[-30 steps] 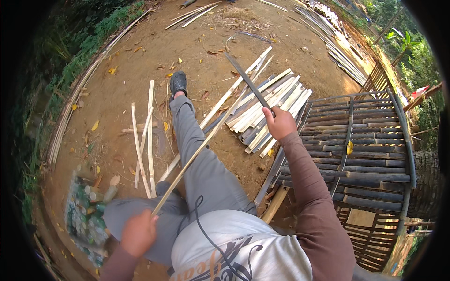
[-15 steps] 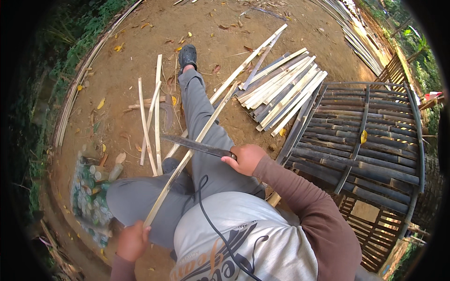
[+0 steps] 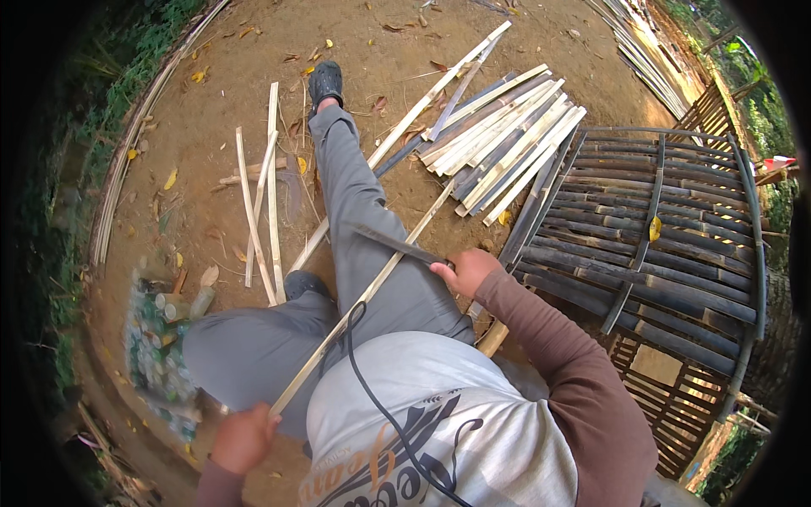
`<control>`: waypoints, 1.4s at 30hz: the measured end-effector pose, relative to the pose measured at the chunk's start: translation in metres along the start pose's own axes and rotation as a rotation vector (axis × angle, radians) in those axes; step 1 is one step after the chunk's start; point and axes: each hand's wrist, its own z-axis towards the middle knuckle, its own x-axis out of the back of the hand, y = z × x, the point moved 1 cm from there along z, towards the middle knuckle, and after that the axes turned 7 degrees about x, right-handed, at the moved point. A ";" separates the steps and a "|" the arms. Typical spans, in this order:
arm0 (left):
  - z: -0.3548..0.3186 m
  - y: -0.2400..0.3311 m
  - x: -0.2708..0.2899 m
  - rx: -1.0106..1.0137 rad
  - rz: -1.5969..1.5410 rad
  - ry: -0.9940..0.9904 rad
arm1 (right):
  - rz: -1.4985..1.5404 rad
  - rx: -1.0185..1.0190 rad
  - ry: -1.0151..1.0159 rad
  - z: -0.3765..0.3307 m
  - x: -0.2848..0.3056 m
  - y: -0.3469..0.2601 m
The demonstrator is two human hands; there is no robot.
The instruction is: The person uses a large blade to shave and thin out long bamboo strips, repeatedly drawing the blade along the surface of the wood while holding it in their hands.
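Observation:
My left hand (image 3: 242, 438) is closed around the near end of a long pale bamboo strip (image 3: 319, 354). The strip slants up across my lap and thigh, its far end near the pile of cut strips. In my right hand (image 3: 470, 272) is the handle of a long knife (image 3: 395, 243), gripped in a fist. Its dark blade points left and lies across the strip above my thigh; whether the edge touches the strip I cannot tell. A black cord (image 3: 378, 393) hangs down over my shirt.
A pile of split bamboo strips (image 3: 515, 139) lies ahead on the dirt, beside a low dark bamboo-slat bench (image 3: 625, 241) at the right. Another long strip (image 3: 422, 106) rests under my leg. Loose strips (image 3: 256, 198) lie to the left, with several glass bottles (image 3: 160, 359) near my knee.
The far end of the held strip has swung to the right, lowering its slant. My right hand with the knife has shifted right and slightly up, the blade tilting more steeply.

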 end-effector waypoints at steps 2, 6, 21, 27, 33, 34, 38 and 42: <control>0.002 0.002 0.005 -0.029 0.017 0.000 | 0.028 -0.197 0.057 0.012 -0.010 0.050; 0.003 0.002 0.004 -0.055 -0.009 0.005 | 0.041 -0.168 0.054 0.018 -0.016 0.062; 0.003 -0.007 0.002 -0.075 -0.041 -0.043 | 0.044 0.043 -0.021 -0.029 -0.036 0.027; 0.011 -0.018 0.001 -0.061 -0.160 -0.131 | 0.146 -0.210 0.105 -0.005 -0.044 0.066; 0.004 -0.016 0.006 -0.071 -0.199 -0.130 | 0.136 -0.038 0.065 -0.012 -0.063 0.049; 0.006 -0.012 0.010 -0.064 -0.162 -0.126 | 0.159 -0.088 0.110 -0.004 -0.068 0.066; 0.004 0.004 0.021 -0.045 -0.041 -0.078 | 0.238 -0.268 0.182 0.015 -0.069 0.102; -0.001 0.004 0.018 0.021 -0.004 -0.080 | 0.143 -0.024 0.044 -0.005 -0.054 0.049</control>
